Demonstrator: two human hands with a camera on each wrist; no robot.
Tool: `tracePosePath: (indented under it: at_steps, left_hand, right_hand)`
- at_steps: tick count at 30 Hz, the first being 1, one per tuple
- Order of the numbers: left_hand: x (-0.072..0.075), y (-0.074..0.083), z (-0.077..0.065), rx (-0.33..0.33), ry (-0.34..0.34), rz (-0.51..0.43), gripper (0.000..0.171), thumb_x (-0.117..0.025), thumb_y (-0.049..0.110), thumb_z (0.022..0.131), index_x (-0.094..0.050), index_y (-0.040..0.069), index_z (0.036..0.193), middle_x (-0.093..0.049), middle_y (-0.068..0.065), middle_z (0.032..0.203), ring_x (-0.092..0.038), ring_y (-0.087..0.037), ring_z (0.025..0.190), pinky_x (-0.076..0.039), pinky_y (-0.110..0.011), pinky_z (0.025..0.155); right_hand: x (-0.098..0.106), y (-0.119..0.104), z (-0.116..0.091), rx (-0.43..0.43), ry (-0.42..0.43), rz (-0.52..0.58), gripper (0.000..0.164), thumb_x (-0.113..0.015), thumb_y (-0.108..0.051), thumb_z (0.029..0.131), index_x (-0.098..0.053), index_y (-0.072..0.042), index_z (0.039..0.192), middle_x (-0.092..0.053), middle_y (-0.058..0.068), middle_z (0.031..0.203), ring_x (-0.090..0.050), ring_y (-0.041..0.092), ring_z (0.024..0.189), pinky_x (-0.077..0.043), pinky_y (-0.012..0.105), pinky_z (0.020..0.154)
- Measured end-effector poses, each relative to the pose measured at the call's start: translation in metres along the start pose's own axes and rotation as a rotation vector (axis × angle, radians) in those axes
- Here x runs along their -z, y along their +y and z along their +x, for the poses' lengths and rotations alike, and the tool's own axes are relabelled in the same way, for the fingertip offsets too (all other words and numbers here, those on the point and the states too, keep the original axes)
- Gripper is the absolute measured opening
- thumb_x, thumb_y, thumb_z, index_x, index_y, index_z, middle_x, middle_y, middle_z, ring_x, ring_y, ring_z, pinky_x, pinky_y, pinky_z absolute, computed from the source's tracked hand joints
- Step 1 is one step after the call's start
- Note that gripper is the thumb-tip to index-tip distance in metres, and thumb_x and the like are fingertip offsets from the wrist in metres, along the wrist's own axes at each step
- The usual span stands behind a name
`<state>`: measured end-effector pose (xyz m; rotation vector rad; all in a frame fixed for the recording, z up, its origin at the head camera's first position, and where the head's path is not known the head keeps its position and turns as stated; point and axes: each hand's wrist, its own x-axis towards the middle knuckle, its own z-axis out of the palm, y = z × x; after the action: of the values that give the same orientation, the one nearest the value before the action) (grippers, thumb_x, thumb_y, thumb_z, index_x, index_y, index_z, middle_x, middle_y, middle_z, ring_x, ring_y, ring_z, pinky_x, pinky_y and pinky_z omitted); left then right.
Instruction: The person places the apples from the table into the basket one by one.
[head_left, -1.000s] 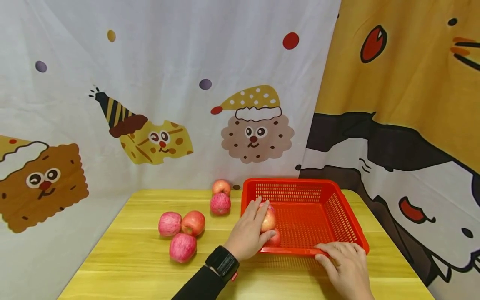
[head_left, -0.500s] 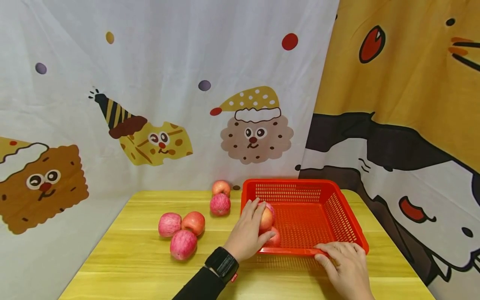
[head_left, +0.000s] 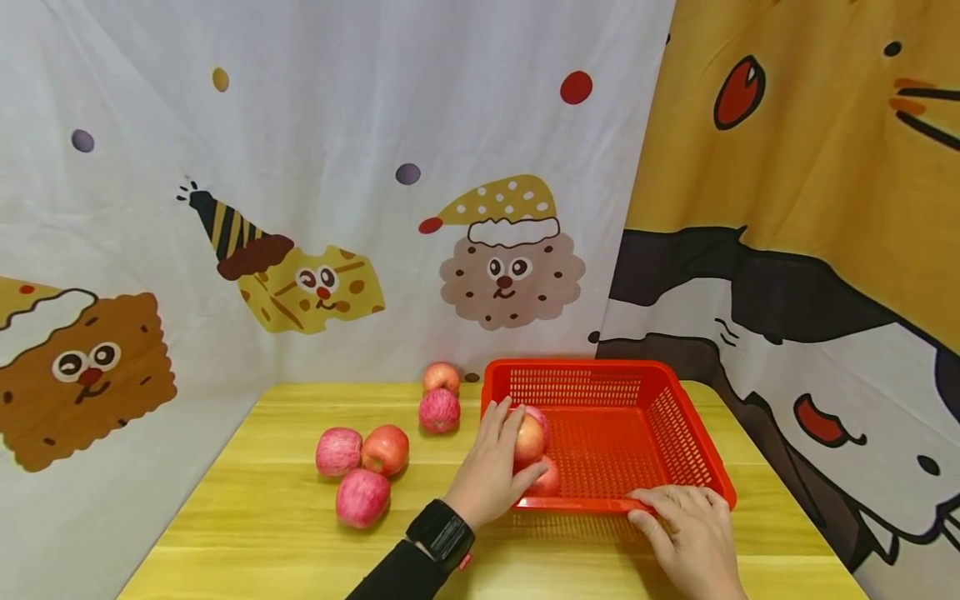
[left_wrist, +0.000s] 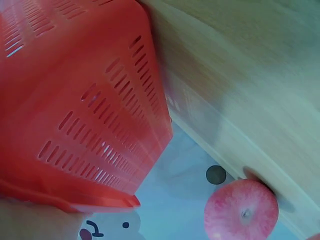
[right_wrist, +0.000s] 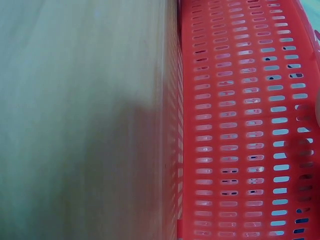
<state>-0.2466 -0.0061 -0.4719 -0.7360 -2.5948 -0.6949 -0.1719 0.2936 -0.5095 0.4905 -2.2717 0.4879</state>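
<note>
My left hand [head_left: 483, 471] reaches over the left rim of a red plastic basket [head_left: 585, 365], its fingers fairly straight. Under and beside those fingers sits a yellow-red apple [head_left: 529, 440], with a pinker apple [head_left: 540, 419] partly hidden behind it. Another red apple [head_left: 547, 477] lies in the basket's front left corner, close to the left thumb. At the front rim, my right hand [head_left: 686, 533] pinches the basket edge between thumb and fingers. The left wrist view shows the basket's slotted outer wall [left_wrist: 100, 115]; slotted wall [right_wrist: 230, 125] also fills the right wrist view's right half.
On the wooden table [head_left: 247, 517], left of the basket, a pink apple [head_left: 339, 452], a red apple [head_left: 386, 450] and another pink apple [head_left: 363, 498] sit clustered. Farther back are an orange-red apple [head_left: 441, 378] and a striped pink apple [head_left: 438, 411]. A cartoon-printed curtain [head_left: 322, 108] hangs behind.
My left hand has shifted slightly left, and the yellow-red apple by its fingers has moved slightly left too. The frontmost table apple has rocked a little. The right hand keeps its hold on the rim.
</note>
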Motion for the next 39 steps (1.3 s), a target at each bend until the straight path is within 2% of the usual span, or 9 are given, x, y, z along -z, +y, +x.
tracePosePath:
  at_steps: [5,9,11,16,23,27,31,35,39]
  left_hand:
    - [0.005,-0.008,-0.007,-0.040,0.038,0.041,0.088,-0.064,0.054,0.090,-0.029,0.005,0.153,-0.022,-0.017,0.156,-0.009,-0.031,0.142,-0.035,-0.050,0.108]
    - [0.017,-0.026,-0.017,-0.085,0.039,0.156,0.082,-0.059,0.056,0.092,-0.037,0.002,0.149,-0.032,-0.019,0.152,-0.011,-0.034,0.141,-0.025,-0.056,0.112]
    - [0.024,-0.039,-0.026,-0.080,0.028,0.207,0.076,-0.055,0.057,0.094,-0.042,0.001,0.145,-0.037,-0.021,0.148,-0.016,-0.038,0.139,-0.023,-0.059,0.111]
    - [0.034,-0.066,-0.050,0.015,-0.048,0.283,0.070,-0.045,0.060,0.097,-0.054,0.003,0.137,-0.044,-0.023,0.142,-0.025,-0.044,0.134,-0.023,-0.064,0.108]
    - [0.035,-0.086,-0.075,0.076,-0.102,0.284,0.072,-0.058,0.058,0.092,-0.056,0.000,0.133,-0.046,-0.027,0.139,-0.028,-0.048,0.131,-0.024,-0.061,0.110]
    - [0.043,-0.097,-0.079,0.092,-0.083,0.335,0.075,-0.061,0.061,0.088,-0.056,0.001,0.133,-0.046,-0.026,0.139,-0.027,-0.047,0.132,-0.022,-0.065,0.108]
    - [0.057,-0.112,-0.083,0.145,-0.031,0.381,0.077,-0.066,0.061,0.085,-0.057,0.001,0.133,-0.046,-0.026,0.138,-0.027,-0.047,0.131,-0.021,-0.069,0.106]
    - [0.070,-0.127,-0.091,0.213,0.012,0.376,0.079,-0.072,0.057,0.082,-0.053,0.001,0.134,-0.045,-0.027,0.138,-0.029,-0.050,0.129,-0.025,-0.073,0.101]
    - [0.078,-0.139,-0.100,0.240,0.074,0.371,0.084,-0.077,0.054,0.078,-0.049,0.001,0.137,-0.046,-0.028,0.136,-0.035,-0.049,0.125,-0.029,-0.074,0.095]
  right_hand:
    - [-0.001,0.000,-0.001,0.001,-0.005,0.004,0.026,-0.082,-0.028,0.074,-0.076,-0.024,0.098,-0.068,-0.007,0.091,-0.054,0.019,0.086,-0.030,0.051,0.081]
    - [-0.001,0.002,0.000,0.004,-0.015,0.009,0.025,-0.081,-0.029,0.075,-0.077,-0.023,0.098,-0.068,-0.007,0.091,-0.054,0.020,0.087,-0.030,0.051,0.081]
    - [-0.001,0.002,0.001,0.003,-0.018,0.014,0.024,-0.081,-0.029,0.075,-0.077,-0.023,0.098,-0.069,-0.007,0.092,-0.054,0.021,0.088,-0.030,0.051,0.082]
    - [0.000,0.003,0.003,0.003,-0.010,0.007,0.026,-0.082,-0.028,0.073,-0.077,-0.022,0.098,-0.069,-0.005,0.092,-0.055,0.021,0.087,-0.030,0.051,0.081]
    - [-0.002,0.000,0.001,-0.025,-0.019,-0.004,0.026,-0.083,-0.026,0.072,-0.077,-0.023,0.097,-0.069,-0.005,0.090,-0.055,0.021,0.085,-0.030,0.053,0.081]
    - [-0.004,0.000,-0.001,-0.023,-0.014,-0.003,0.026,-0.083,-0.026,0.073,-0.077,-0.023,0.097,-0.069,-0.005,0.090,-0.055,0.021,0.086,-0.030,0.053,0.081]
    - [-0.005,0.000,-0.003,-0.008,0.002,0.004,0.027,-0.083,-0.027,0.073,-0.077,-0.023,0.098,-0.069,-0.004,0.091,-0.054,0.020,0.086,-0.031,0.053,0.081]
    - [-0.005,0.000,-0.003,-0.005,0.000,0.007,0.026,-0.083,-0.027,0.073,-0.077,-0.023,0.098,-0.069,-0.005,0.092,-0.054,0.020,0.086,-0.030,0.053,0.081]
    - [-0.003,0.000,-0.002,-0.011,-0.001,0.011,0.026,-0.083,-0.026,0.073,-0.077,-0.022,0.098,-0.069,-0.004,0.092,-0.054,0.021,0.087,-0.030,0.053,0.081]
